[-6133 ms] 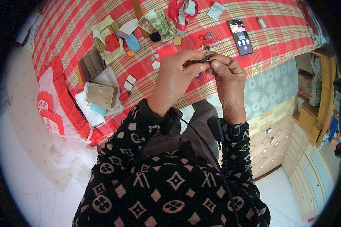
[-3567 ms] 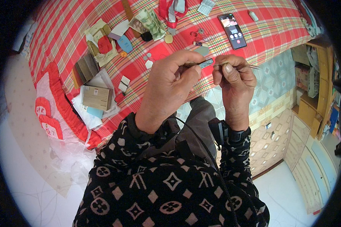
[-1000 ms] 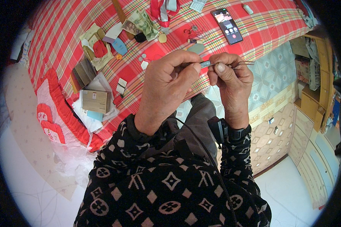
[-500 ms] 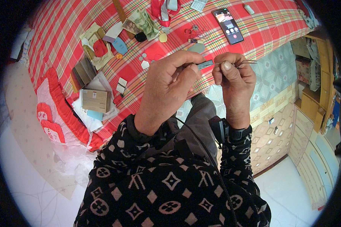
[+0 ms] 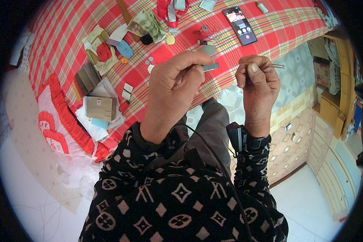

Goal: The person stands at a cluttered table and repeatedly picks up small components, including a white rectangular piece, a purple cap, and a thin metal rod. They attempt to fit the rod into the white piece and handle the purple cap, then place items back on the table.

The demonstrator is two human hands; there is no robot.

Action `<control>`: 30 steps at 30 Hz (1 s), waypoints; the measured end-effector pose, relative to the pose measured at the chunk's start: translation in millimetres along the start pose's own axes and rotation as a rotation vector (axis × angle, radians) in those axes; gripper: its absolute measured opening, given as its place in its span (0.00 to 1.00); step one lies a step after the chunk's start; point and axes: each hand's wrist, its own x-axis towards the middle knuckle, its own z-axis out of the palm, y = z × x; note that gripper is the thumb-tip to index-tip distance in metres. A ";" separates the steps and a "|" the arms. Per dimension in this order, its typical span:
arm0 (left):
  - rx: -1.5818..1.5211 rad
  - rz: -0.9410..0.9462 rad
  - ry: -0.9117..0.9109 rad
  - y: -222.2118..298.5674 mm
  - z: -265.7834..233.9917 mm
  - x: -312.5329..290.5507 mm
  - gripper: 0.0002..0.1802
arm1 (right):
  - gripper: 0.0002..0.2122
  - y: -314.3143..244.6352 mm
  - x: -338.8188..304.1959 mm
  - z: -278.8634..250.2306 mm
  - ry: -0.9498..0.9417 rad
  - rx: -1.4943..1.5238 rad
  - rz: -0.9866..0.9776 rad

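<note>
My left hand (image 5: 175, 86) is closed around a small dark object with a grey end (image 5: 210, 67), held above the edge of the red plaid cloth (image 5: 270, 28). My right hand (image 5: 257, 82) pinches thin metal tweezers (image 5: 270, 65), whose tips point right. The two hands are a short gap apart, at the same height. What exactly the left hand grips is mostly hidden by the fingers.
On the cloth lie a phone with a lit screen (image 5: 240, 25), banknotes (image 5: 146, 24), red ribbon (image 5: 171, 8), coins (image 5: 149, 60), small cards, a cardboard box (image 5: 101, 108) and paper scraps. A tiled floor and wooden cabinets (image 5: 330, 105) are at the right.
The hands have drawn apart a little: earlier they met around the small object, now the right hand holds the tweezers off to the right of it.
</note>
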 end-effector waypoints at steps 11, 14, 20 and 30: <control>-0.071 -0.111 -0.154 0.8 8.0 3.4 0.09 | 0.04 -9.2 -8.5 3.1 -0.089 -0.048 -0.025; -0.094 -0.135 -0.180 2.4 8.8 3.2 0.08 | 0.04 -9.7 -10.4 5.0 -0.087 -0.061 -0.030; -0.147 -0.148 -0.183 0.6 10.4 1.6 0.08 | 0.04 -10.3 -10.0 3.8 -0.125 -0.093 -0.024; -0.092 -0.092 -0.137 -9.4 8.9 4.1 0.04 | 0.04 0.6 -12.7 2.8 -0.112 -0.172 -0.056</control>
